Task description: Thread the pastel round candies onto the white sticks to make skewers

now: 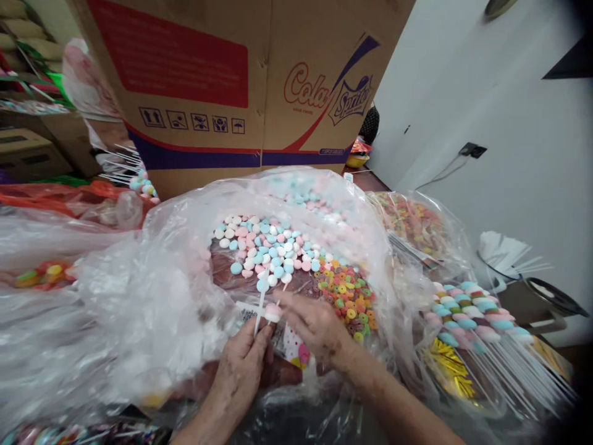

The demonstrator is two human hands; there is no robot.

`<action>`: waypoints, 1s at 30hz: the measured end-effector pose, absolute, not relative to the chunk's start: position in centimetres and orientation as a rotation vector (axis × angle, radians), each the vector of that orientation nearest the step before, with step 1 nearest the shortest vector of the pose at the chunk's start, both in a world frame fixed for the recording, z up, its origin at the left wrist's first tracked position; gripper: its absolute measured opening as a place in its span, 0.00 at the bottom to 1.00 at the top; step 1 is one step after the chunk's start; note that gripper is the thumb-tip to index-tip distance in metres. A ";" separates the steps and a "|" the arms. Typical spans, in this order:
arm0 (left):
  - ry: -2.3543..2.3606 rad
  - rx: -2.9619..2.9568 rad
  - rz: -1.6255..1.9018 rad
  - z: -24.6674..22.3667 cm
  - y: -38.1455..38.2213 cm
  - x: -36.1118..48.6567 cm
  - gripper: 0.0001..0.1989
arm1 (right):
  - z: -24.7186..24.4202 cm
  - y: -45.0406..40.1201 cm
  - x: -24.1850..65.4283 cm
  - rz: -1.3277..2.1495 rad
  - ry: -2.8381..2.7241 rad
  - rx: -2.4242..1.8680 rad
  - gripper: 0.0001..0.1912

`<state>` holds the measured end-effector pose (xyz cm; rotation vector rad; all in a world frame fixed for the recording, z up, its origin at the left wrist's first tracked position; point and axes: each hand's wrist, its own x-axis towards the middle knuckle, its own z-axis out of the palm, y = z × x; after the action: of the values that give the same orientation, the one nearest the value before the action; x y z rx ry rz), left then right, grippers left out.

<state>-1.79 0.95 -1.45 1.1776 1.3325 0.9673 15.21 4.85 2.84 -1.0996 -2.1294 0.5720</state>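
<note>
Low in the centre, my left hand (248, 355) is closed on white sticks (260, 307), which point up and away. A pale pink and white candy (272, 313) is right beside its fingertips, around one stick. My right hand (315, 321) is just to the right, its fingers reaching over the sticks and candy; what its fingertips hold, if anything, is too small to tell. Beyond both hands lie loose pink, white and blue candies (264, 247) on clear plastic. Small coloured candy rings (349, 296) lie to the right of them.
A large cardboard box (264, 99) stands behind the candies. Crumpled clear plastic (152, 296) spreads on the left. At right lie finished candy skewers (477, 315), gold ties (449, 368) and a bag of candy rings (412, 222). White sticks (504, 253) stand in a container. A person (90, 86) is at back left.
</note>
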 end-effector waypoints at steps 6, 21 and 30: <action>1.333 1.229 0.967 -1.3 0.9 -1.8 0.17 | 5.7 8.9 20.6 -0.005 -2.620 -1.679 0.13; 1.335 1.211 0.913 -0.9 0.8 -1.5 0.16 | 4.2 10.4 20.9 -0.154 -2.897 -1.539 0.08; 1.367 1.310 0.842 0.5 1.1 -1.5 0.15 | 4.5 8.2 16.8 1.154 -1.619 -1.482 0.05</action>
<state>-1.50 1.08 0.45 1.3096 1.3666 0.8422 16.83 8.19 4.46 -1.4819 -1.6193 1.1540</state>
